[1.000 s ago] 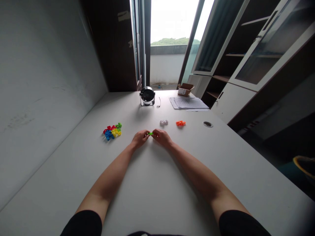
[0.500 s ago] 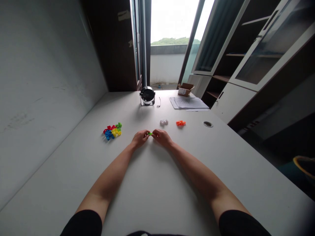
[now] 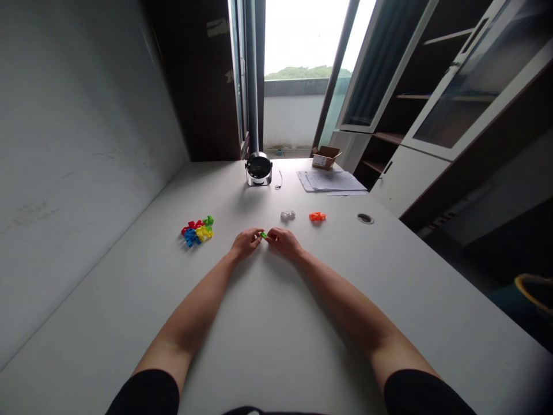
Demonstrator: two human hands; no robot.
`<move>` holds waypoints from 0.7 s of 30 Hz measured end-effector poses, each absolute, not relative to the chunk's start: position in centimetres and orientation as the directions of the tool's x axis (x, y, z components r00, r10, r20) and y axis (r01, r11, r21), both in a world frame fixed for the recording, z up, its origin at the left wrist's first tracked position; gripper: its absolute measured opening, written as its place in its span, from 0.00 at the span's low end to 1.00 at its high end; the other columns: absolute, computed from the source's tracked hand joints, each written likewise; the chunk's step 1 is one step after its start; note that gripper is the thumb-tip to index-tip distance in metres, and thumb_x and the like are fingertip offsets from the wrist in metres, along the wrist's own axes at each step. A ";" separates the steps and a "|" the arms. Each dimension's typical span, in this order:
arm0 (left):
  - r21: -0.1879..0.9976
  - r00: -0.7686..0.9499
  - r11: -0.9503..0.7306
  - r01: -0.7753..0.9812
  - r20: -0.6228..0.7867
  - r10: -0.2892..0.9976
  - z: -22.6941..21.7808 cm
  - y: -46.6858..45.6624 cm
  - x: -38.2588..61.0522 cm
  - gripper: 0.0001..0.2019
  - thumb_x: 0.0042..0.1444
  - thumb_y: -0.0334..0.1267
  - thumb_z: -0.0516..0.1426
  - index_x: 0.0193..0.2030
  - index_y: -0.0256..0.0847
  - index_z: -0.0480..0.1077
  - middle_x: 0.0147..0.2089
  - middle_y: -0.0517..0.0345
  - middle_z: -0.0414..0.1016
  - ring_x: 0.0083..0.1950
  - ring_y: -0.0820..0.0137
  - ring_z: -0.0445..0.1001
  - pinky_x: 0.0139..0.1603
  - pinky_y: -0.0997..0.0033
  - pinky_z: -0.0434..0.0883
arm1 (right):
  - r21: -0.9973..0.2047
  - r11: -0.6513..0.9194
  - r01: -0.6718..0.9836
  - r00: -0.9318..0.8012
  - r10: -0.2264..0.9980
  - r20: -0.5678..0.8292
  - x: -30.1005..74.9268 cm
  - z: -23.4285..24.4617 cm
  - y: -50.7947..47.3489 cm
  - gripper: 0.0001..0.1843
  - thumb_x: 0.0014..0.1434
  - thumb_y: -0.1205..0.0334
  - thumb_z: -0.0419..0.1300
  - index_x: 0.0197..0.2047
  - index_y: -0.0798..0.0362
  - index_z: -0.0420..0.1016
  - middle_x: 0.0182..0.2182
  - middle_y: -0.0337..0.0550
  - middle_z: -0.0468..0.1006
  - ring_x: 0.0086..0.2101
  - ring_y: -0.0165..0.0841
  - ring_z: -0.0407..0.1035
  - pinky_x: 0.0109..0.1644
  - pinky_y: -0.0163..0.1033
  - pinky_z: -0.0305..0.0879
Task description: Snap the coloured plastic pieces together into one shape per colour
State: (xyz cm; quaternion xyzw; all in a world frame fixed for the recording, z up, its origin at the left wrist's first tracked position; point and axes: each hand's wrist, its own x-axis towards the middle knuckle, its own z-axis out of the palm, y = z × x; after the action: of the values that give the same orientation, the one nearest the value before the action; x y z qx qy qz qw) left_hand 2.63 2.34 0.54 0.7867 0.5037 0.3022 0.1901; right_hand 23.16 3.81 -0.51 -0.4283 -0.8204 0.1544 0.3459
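Observation:
My left hand and my right hand meet over the middle of the white table. Both pinch a small green plastic piece between their fingertips, close above the tabletop. A pile of red, blue, yellow and green pieces lies to the left of my left hand. Beyond my right hand lie a white piece and an orange piece.
A small round desk fan stands at the far end, with a stack of papers and a small cardboard box to its right. A cable hole sits near the right edge. A grey wall runs along the left; cabinets stand at the right.
The green piece shows shorter between my fingertips now, as my hands have drawn slightly closer together. Nothing else has moved.

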 end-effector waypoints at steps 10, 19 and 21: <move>0.597 0.314 -0.418 0.684 0.276 0.908 1.0 2.1 2.7 0.19 0.61 0.36 0.56 0.59 0.49 0.73 0.45 0.61 0.81 0.35 0.73 0.75 0.43 0.74 0.72 | -0.590 0.570 0.571 -0.393 0.821 0.413 23.1 -0.4 3.7 0.04 0.59 0.59 0.63 0.36 0.51 0.74 0.30 0.38 0.77 0.29 0.28 0.66 0.34 0.32 0.58; 0.602 0.317 -0.420 0.679 0.275 0.907 1.0 2.2 2.7 0.19 0.60 0.35 0.56 0.58 0.50 0.73 0.45 0.62 0.81 0.34 0.73 0.74 0.43 0.75 0.72 | -0.597 0.572 0.562 -0.402 0.820 0.407 23.0 -0.4 3.8 0.04 0.58 0.60 0.63 0.36 0.50 0.74 0.31 0.38 0.77 0.29 0.28 0.66 0.34 0.32 0.59; 0.600 0.318 -0.424 0.679 0.280 0.906 1.0 2.2 2.7 0.20 0.60 0.35 0.56 0.59 0.50 0.73 0.45 0.62 0.81 0.34 0.73 0.74 0.43 0.74 0.72 | -0.596 0.575 0.560 -0.402 0.818 0.411 23.1 -0.6 3.9 0.04 0.58 0.60 0.63 0.35 0.50 0.73 0.30 0.38 0.76 0.29 0.28 0.65 0.34 0.32 0.58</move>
State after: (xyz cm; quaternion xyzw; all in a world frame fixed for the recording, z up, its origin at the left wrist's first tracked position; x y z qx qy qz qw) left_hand 2.73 2.16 0.99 0.7892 0.5020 0.2983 0.1904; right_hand 23.05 3.88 -0.60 -0.4220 -0.8166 0.1854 0.3475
